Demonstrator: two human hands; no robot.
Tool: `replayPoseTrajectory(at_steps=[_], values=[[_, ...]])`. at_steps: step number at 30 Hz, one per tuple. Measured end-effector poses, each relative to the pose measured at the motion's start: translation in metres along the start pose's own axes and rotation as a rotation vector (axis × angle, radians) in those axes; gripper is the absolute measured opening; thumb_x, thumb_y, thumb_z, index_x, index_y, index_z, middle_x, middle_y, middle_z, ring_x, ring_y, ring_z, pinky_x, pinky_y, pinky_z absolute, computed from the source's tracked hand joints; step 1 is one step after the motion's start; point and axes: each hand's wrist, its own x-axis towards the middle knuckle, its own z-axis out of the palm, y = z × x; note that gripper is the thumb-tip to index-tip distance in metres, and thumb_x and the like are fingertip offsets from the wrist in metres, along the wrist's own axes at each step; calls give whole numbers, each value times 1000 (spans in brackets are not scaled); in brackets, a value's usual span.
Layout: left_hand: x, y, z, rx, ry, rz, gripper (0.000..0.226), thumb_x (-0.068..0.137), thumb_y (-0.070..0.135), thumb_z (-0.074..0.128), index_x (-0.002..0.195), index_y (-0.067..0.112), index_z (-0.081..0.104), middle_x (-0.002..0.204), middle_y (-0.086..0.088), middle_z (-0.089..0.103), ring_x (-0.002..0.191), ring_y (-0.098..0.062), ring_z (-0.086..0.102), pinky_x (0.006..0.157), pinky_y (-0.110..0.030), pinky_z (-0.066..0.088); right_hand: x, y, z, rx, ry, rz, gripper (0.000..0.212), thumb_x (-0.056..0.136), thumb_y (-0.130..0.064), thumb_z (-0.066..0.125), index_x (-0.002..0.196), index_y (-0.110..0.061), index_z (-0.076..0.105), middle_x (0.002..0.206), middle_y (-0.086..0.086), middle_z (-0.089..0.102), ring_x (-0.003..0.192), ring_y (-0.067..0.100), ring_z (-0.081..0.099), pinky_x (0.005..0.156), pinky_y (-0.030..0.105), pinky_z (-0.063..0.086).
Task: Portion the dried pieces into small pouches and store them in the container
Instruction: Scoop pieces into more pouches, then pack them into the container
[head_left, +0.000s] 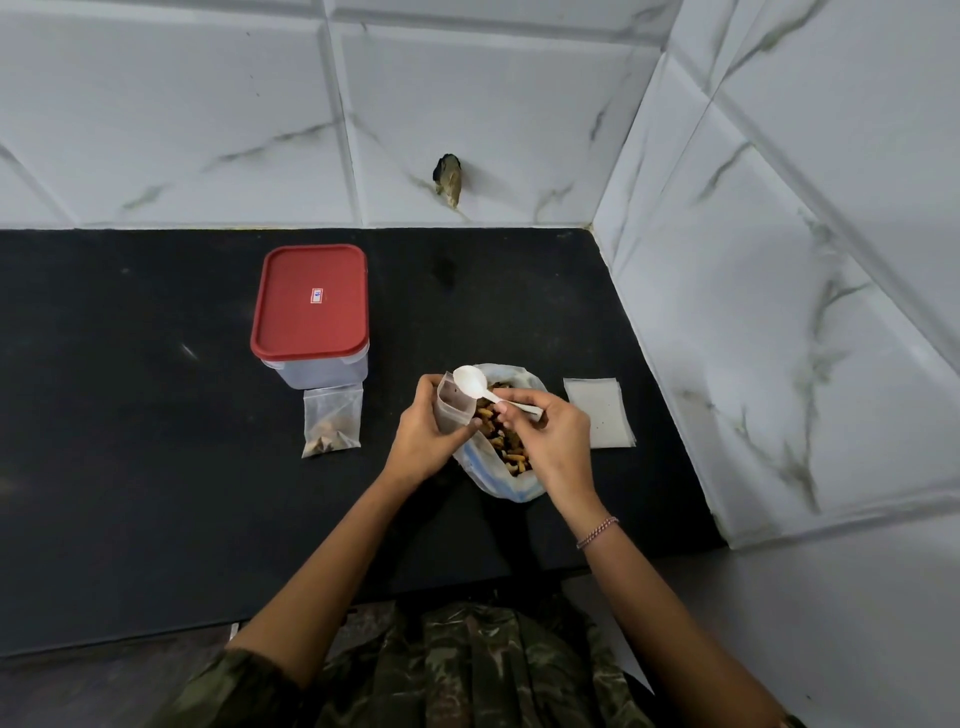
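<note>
1. Where the black surface (156, 441) meets tiled walls at the back and on the right, the work sits in the right-hand corner. Broad open room lies to the left, and the front edge runs just before the person's body.
2. The left hand (426, 431) has its grip clamped on a small clear pouch (451, 410). The pouch is held roughly upright with its mouth open towards the right, just above the left rim of the bag (511, 488).
3. The right hand (553, 441) has its grip pinched on the handle of a white spoon (475, 387). The spoon's long axis runs from lower right to upper left, with the bowl at the pouch's mouth. The bowl looks empty, though that is hard to judge.
4. The dried pieces (511, 452) lie in the open bag, below and between both hands.
5. A filled pouch (332, 423) lies flat with its long axis front to back. Its far edge touches the base of the container (317, 371), and its contents are gathered at the near end.
6. The container stands with its red lid (311, 301) on and its long side front to back, well left of the bag.
7. A stack of empty pouches (600, 415) lies flat just right of the bag, near the right wall.
</note>
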Motion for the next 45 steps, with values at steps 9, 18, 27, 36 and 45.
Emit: replayPoseTrajectory(at_steps=[9,18,27,36,45], values=[[-8,-9,-2,37,-15,-22,50,80,21,76,119,17,45,105,9,61,97,0,60,76,-10,48,12,19,-54,-502,-314,-139,18,84,-9,67,101,-13,72,98,-3,65,85,1,57,72,0,39],[-12,-13,10,97,-59,-27,47,78,16,78,114,18,47,105,15,58,99,3,58,78,-7,46,-9,57,-36,-831,-445,-276,30,87,-3,60,114,-12,66,111,3,61,105,17,56,87,21,42],[-16,-24,20,188,-29,19,51,72,21,82,109,19,48,106,7,60,99,-8,59,82,-22,51,-32,74,-30,-746,-182,-406,30,76,0,71,105,-8,69,97,2,66,88,15,61,75,25,54],[-20,-28,20,178,-21,40,52,72,18,81,112,16,48,106,7,60,99,-8,60,83,-25,53,-1,81,-18,-777,-202,-403,34,69,1,76,102,-7,70,94,4,67,87,18,63,75,30,57],[-22,-29,20,111,14,41,47,75,22,80,110,13,49,101,6,62,93,-7,62,77,-23,53,0,67,-7,-659,-145,-498,20,86,-9,65,105,-9,69,96,3,66,89,13,62,81,26,55]])
